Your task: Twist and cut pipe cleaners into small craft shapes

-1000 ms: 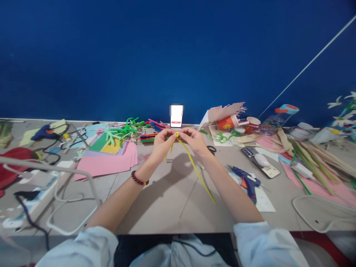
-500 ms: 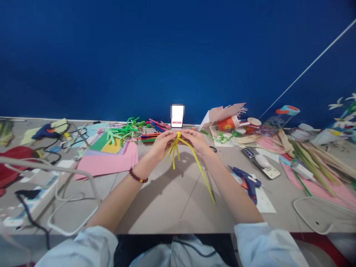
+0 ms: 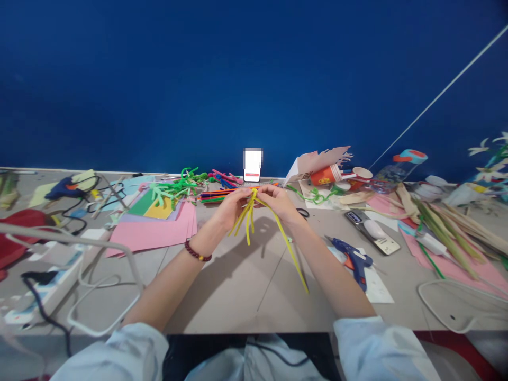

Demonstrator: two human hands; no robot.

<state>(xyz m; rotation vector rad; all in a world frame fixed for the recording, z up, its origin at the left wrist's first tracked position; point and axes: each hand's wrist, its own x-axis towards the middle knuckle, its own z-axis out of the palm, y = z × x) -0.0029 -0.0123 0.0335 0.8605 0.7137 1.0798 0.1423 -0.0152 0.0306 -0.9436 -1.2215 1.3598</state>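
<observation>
Both hands meet above the table's middle and pinch a bunch of yellow pipe cleaners at its top. My left hand, with a dark red bead bracelet on its wrist, holds the bunch from one side. My right hand holds it from the other. Several short strands hang down and splay apart. One long strand runs down and to the right, past my right forearm. The twisted top of the bunch is mostly hidden by my fingers.
Behind my hands lie coloured pipe cleaners and a green pipe-cleaner bundle. Pink paper sheets sit at the left, a blue glue gun at the right, and black scissors near my right hand. An upright phone stands behind.
The yellow strands have spread from a tight bunch into a wider splay, with more of them showing below my fingers. My hands have shifted slightly apart.
</observation>
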